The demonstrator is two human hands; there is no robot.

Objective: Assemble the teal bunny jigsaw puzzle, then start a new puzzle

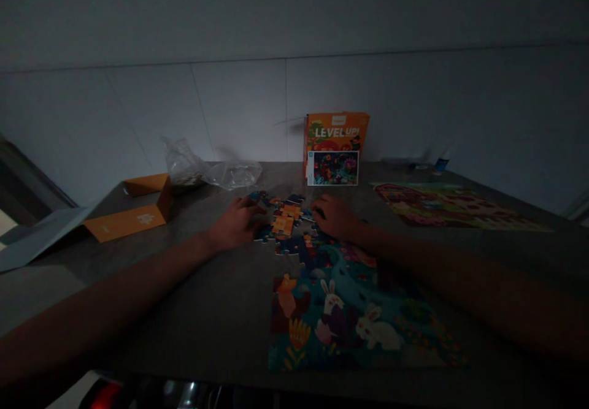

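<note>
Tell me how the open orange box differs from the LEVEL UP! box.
The open box lies low with its hollow inside showing; the LEVEL UP! box stands upright, front panel facing the person. The open box's visible front side is mostly plain orange with a small pale mark, while the LEVEL UP! box carries large lettering and a colourful picture, partly covered by a card. Both are largely orange and on the table.

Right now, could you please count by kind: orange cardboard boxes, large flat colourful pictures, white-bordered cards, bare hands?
Orange cardboard boxes: 2 (upright box, open box)
Large flat colourful pictures: 2 (rabbit picture, right-side picture)
White-bordered picture card: 1
Bare hands: 2 (left hand, right hand)
Total: 7
</note>
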